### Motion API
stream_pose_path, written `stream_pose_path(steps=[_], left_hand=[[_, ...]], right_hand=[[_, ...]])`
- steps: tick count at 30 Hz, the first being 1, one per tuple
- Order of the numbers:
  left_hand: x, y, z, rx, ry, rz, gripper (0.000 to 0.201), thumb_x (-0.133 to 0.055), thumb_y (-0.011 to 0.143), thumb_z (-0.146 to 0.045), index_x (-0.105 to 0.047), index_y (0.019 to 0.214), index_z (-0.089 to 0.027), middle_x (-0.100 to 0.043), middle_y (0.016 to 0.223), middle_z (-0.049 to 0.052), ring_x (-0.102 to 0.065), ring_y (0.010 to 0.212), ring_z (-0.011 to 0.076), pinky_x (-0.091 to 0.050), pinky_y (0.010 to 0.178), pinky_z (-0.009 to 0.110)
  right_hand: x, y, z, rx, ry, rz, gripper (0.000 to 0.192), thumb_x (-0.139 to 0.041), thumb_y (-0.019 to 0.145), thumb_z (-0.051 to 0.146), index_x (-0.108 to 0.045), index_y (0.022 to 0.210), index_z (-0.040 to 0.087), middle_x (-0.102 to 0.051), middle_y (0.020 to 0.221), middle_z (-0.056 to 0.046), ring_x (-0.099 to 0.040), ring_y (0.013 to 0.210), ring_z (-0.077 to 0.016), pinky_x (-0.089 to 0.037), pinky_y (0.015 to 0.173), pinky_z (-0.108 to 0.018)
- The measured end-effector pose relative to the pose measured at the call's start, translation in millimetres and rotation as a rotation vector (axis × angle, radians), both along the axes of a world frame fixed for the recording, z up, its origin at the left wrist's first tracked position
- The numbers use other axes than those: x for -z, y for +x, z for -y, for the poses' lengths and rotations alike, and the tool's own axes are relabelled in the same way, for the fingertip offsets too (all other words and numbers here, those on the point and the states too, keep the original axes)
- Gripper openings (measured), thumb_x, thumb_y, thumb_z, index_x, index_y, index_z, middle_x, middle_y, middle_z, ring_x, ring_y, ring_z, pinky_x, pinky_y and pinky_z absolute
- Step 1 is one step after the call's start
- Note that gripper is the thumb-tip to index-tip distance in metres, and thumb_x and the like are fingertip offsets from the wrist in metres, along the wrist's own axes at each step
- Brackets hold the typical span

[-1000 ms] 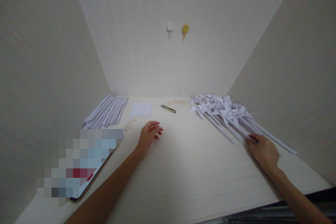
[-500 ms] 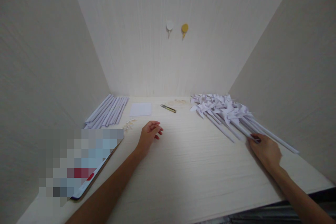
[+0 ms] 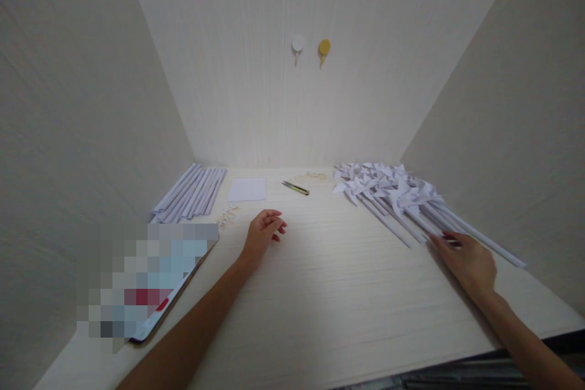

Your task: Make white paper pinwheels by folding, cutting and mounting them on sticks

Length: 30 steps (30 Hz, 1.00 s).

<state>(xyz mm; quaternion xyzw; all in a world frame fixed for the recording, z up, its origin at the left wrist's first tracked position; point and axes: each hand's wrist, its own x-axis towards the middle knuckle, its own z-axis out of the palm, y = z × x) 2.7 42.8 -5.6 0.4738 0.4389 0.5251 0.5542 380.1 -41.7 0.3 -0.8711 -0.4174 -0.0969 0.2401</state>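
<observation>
On the right of the table lies a pile of white paper pinwheels (image 3: 402, 195) with rolled-paper sticks pointing toward me. My right hand (image 3: 468, 265) is at the near ends of these sticks, its thumb and fingers a little apart. The fingers partly cover one stick's end, so contact there is hard to make out. My left hand (image 3: 262, 233) hovers over or rests on the middle of the table, fingers loosely curled and apart, with nothing visible in it. Nearest to it are small pale pieces (image 3: 227, 216), a white paper stack (image 3: 247, 189) and a utility knife (image 3: 295, 187).
A bundle of rolled paper sticks (image 3: 192, 192) lies at the back left. In front of it is a flat tablet-like object (image 3: 159, 304), mostly blurred out. Walls enclose the table on three sides; a white hook (image 3: 297, 46) and a yellow hook (image 3: 324, 49) hang on the back one.
My right hand's fingers have loosened around the pinwheel's stick, and the hand sits slightly apart from it. My left hand keeps its pose. The whole view has shifted a little.
</observation>
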Motion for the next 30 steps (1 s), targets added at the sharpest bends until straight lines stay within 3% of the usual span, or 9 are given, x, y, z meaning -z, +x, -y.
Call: stream_pose_path(steps=[5, 8, 14, 17, 23, 30], left_hand=[[-0.5, 1, 1, 0.010, 0.013, -0.030, 0.018, -0.058, 0.060, -0.029, -0.051, 0.068, -0.014, -0.059, 0.057, -0.001, -0.051, 0.049, 0.0088, -0.037, 0.041, 0.019], [0.8, 2, 0, 0.039, 0.016, -0.041, 0.016, -0.056, 0.062, -0.029, -0.049, 0.061, -0.015, -0.057, 0.053, -0.001, -0.050, 0.045, 0.0078, -0.037, 0.041, 0.019], [3.5, 2, -2, 0.033, -0.002, -0.030, 0.010, -0.053, 0.061, -0.023, -0.047, 0.059, -0.015, -0.056, 0.052, -0.002, -0.049, 0.043, 0.0070, -0.036, 0.039, 0.018], [1.6, 2, 0, 0.035, -0.004, -0.028, 0.010, -0.052, 0.061, -0.023, -0.048, 0.060, -0.015, -0.057, 0.053, -0.002, -0.049, 0.043, 0.0066, -0.036, 0.040, 0.018], [-0.3, 3, 0, 0.011, -0.012, -0.033, 0.010, -0.053, 0.060, -0.023, -0.047, 0.059, -0.016, -0.055, 0.051, -0.002, -0.049, 0.043, 0.0074, -0.036, 0.040, 0.018], [1.9, 2, -1, -0.001, -0.003, -0.046, 0.010, -0.054, 0.060, -0.024, -0.047, 0.059, -0.016, -0.054, 0.049, -0.004, -0.047, 0.040, 0.0064, -0.036, 0.039, 0.018]], right_hand=[[-5.3, -5, -1, -0.144, 0.134, 0.000, 0.029, -0.043, 0.073, 0.042, -0.060, 0.071, 0.019, -0.064, 0.071, -0.013, -0.059, 0.065, -0.0278, -0.042, 0.059, -0.037], [-9.2, -27, -12, -0.294, 0.217, -0.059, 0.019, -0.049, 0.065, 0.037, -0.057, 0.062, 0.020, -0.062, 0.062, -0.009, -0.057, 0.054, -0.0231, -0.042, 0.057, -0.036], [-17.5, -126, -41, -0.675, 0.259, -0.304, 0.014, -0.048, 0.057, 0.030, -0.054, 0.051, 0.018, -0.055, 0.049, -0.002, -0.051, 0.047, -0.0153, -0.042, 0.050, -0.029], [-17.2, -178, -57, -0.790, 0.244, -0.444, 0.013, -0.046, 0.057, 0.026, -0.052, 0.049, 0.018, -0.052, 0.046, 0.000, -0.047, 0.044, -0.0127, -0.038, 0.046, -0.025], [-5.1, -248, -85, -0.882, 0.202, -0.649, 0.009, -0.046, 0.054, 0.019, -0.049, 0.046, 0.017, -0.047, 0.043, 0.002, -0.042, 0.044, -0.0108, -0.033, 0.044, -0.023], [8.6, -260, -89, -0.880, 0.200, -0.742, 0.010, -0.047, 0.055, 0.020, -0.051, 0.047, 0.017, -0.050, 0.045, 0.000, -0.043, 0.044, -0.0116, -0.033, 0.046, -0.024]])
